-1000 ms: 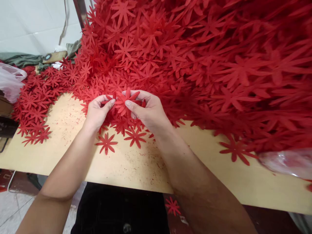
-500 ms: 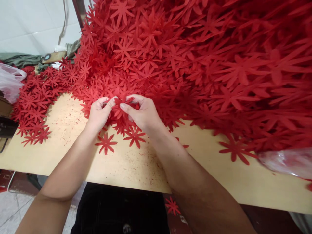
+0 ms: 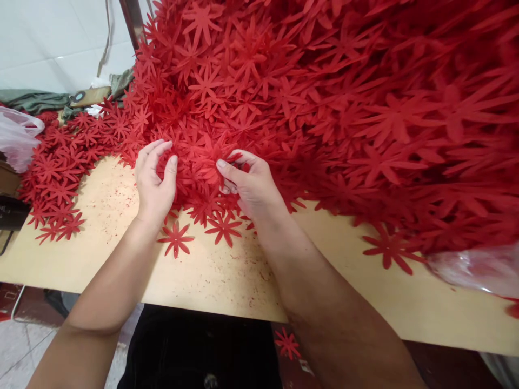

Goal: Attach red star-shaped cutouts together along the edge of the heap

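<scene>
A huge heap of red flower-shaped cutouts (image 3: 324, 108) covers the far side of a pale wooden table (image 3: 211, 275). My right hand (image 3: 247, 181) pinches a red flower cutout (image 3: 211, 162) between thumb and fingers at the heap's near edge. My left hand (image 3: 156, 181) rests against the heap just left of it, fingers spread and curled, holding nothing that I can see. Two loose flowers (image 3: 176, 239) lie flat on the table just below my hands.
More flowers spread flat at the table's left (image 3: 57, 178). A pink plastic bag (image 3: 16, 135) sits far left, a clear plastic bag (image 3: 478, 270) at the right edge. Green cloth (image 3: 36, 99) lies by the white tiled wall. One flower (image 3: 287, 343) lies on the floor below.
My left hand has let go of the flower and opened, moving left. The right hand keeps the flower and has lifted it slightly toward the heap.
</scene>
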Demonstrator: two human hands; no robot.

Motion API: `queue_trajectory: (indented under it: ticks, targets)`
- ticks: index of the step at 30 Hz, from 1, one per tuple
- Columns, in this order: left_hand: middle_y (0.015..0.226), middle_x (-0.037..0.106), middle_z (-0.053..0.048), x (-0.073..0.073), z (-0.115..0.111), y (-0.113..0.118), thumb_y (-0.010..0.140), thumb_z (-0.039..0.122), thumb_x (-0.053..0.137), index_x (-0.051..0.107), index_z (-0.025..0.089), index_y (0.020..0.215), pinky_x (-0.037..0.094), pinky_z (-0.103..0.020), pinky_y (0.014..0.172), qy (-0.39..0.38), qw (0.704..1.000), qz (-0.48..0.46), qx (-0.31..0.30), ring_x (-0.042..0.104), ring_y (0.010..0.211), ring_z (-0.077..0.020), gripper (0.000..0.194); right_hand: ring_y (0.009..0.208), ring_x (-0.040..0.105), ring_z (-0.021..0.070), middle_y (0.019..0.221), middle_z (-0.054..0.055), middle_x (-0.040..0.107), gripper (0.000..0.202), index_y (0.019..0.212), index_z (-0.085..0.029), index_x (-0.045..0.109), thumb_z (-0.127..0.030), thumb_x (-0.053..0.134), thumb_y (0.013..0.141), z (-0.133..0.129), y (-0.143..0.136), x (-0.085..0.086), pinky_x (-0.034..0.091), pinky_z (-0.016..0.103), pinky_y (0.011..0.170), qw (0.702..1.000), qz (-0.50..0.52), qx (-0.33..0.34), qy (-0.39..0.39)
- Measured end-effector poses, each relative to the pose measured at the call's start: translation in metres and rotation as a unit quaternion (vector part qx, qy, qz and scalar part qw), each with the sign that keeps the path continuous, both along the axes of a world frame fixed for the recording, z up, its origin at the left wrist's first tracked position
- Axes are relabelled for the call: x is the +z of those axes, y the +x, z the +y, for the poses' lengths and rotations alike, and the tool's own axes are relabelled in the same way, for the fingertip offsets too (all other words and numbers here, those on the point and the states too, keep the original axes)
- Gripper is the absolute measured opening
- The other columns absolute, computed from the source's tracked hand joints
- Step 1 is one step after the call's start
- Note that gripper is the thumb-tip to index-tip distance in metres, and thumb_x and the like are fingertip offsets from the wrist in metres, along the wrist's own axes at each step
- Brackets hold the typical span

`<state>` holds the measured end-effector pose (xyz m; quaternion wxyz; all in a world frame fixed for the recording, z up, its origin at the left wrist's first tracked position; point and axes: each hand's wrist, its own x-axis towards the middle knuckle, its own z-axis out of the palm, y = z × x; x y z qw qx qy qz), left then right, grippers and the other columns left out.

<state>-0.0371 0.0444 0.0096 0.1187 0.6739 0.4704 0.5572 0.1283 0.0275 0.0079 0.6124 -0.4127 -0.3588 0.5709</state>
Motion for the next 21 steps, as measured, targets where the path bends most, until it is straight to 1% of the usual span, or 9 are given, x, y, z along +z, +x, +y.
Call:
queue_trajectory:
  ticks: [1, 3, 5, 7, 10, 12, 15, 18, 21]
  targets:
    - [0.108, 0.066, -0.005, 0.002, -0.003, 0.001, 0.084, 0.042, 0.058, 0.067, 0.021, 0.097, 0.04, -0.037, 0.103, 0.013, 1.0, 0.018, -0.01, 0.057, 0.11, -0.0181, 0.027, 0.033, 0.032, 0.0003, 0.047, -0.012, 0.039, 0.036, 0.066, -0.02, 0.045, -0.03, 0.079, 0.059, 0.0, -0.001, 0.0, 0.03, 0.018, 0.034, 1.0, -0.003, 0.003, 0.0]
    - [0.105, 0.067, -0.004, 0.005, -0.009, 0.005, 0.087, 0.044, 0.052, 0.068, 0.022, 0.098, 0.044, -0.036, 0.1, -0.001, 0.998, 0.017, -0.061, 0.06, 0.105, -0.0172, 0.03, 0.033, 0.035, 0.001, 0.046, -0.012, 0.041, 0.036, 0.065, -0.02, 0.047, -0.03, 0.08, 0.056, -0.002, -0.003, 0.0, 0.03, 0.018, 0.034, 1.0, -0.007, 0.002, -0.002]
    - [0.099, 0.069, -0.004, 0.005, -0.013, 0.01, 0.085, 0.048, 0.055, 0.068, 0.022, 0.1, 0.049, -0.034, 0.091, -0.057, 0.991, -0.024, -0.116, 0.063, 0.094, -0.0158, 0.032, 0.033, 0.036, 0.0014, 0.046, -0.012, 0.044, 0.037, 0.065, -0.02, 0.049, -0.031, 0.082, 0.052, -0.004, -0.006, 0.001, 0.031, 0.018, 0.033, 1.0, -0.008, 0.005, -0.004]
    - [0.091, 0.069, -0.003, 0.002, -0.013, 0.013, 0.078, 0.05, 0.063, 0.067, 0.022, 0.099, 0.052, -0.031, 0.081, -0.128, 0.977, -0.085, -0.145, 0.064, 0.082, -0.014, 0.035, 0.032, 0.035, 0.0013, 0.044, -0.012, 0.045, 0.038, 0.066, -0.02, 0.051, -0.034, 0.082, 0.05, -0.006, -0.008, 0.002, 0.031, 0.018, 0.032, 1.0, -0.01, 0.02, 0.0]
    - [0.078, 0.067, 0.0, -0.002, -0.009, 0.014, 0.068, 0.049, 0.073, 0.067, 0.02, 0.086, 0.052, -0.026, 0.072, -0.192, 0.958, -0.156, -0.145, 0.062, 0.071, -0.0111, 0.035, 0.032, 0.033, 0.0012, 0.043, -0.012, 0.044, 0.039, 0.066, -0.019, 0.052, -0.038, 0.082, 0.05, -0.008, -0.009, 0.002, 0.029, 0.018, 0.032, 0.999, -0.024, 0.046, 0.014]
    - [0.073, 0.065, 0.002, -0.002, -0.005, 0.013, 0.064, 0.047, 0.076, 0.065, 0.02, 0.078, 0.051, -0.023, 0.067, -0.193, 0.954, -0.189, -0.132, 0.06, 0.066, -0.0089, 0.033, 0.033, 0.035, 0.0013, 0.044, -0.011, 0.044, 0.038, 0.066, -0.019, 0.052, -0.039, 0.081, 0.052, -0.007, -0.009, 0.002, 0.029, 0.018, 0.032, 0.998, -0.04, 0.042, 0.018]
    - [0.069, 0.063, 0.003, 0.0, -0.001, 0.011, 0.061, 0.044, 0.079, 0.063, 0.02, 0.074, 0.048, -0.02, 0.061, -0.177, 0.948, -0.239, -0.115, 0.057, 0.061, -0.007, 0.032, 0.034, 0.035, 0.0015, 0.045, -0.011, 0.044, 0.037, 0.066, -0.019, 0.05, -0.037, 0.08, 0.055, -0.004, -0.008, -0.001, 0.029, 0.018, 0.032, 0.999, -0.046, 0.002, 0.016]
    - [0.068, 0.063, 0.004, 0.001, 0.0, 0.011, 0.058, 0.039, 0.082, 0.063, 0.019, 0.073, 0.049, -0.019, 0.061, -0.188, 0.938, -0.268, -0.112, 0.057, 0.06, -0.0068, 0.032, 0.034, 0.035, 0.0018, 0.045, -0.011, 0.044, 0.036, 0.067, -0.02, 0.049, -0.035, 0.08, 0.055, -0.002, -0.008, -0.001, 0.029, 0.018, 0.032, 0.999, -0.03, -0.033, 0.01]
    - [0.076, 0.067, 0.002, 0.003, -0.002, 0.011, 0.057, 0.036, 0.082, 0.065, 0.019, 0.08, 0.051, -0.021, 0.067, -0.22, 0.929, -0.271, -0.121, 0.062, 0.068, -0.009, 0.033, 0.033, 0.034, 0.0022, 0.044, -0.011, 0.042, 0.037, 0.066, -0.02, 0.048, -0.036, 0.08, 0.056, -0.003, -0.009, 0.0, 0.03, 0.019, 0.032, 0.999, -0.033, -0.015, 0.01]
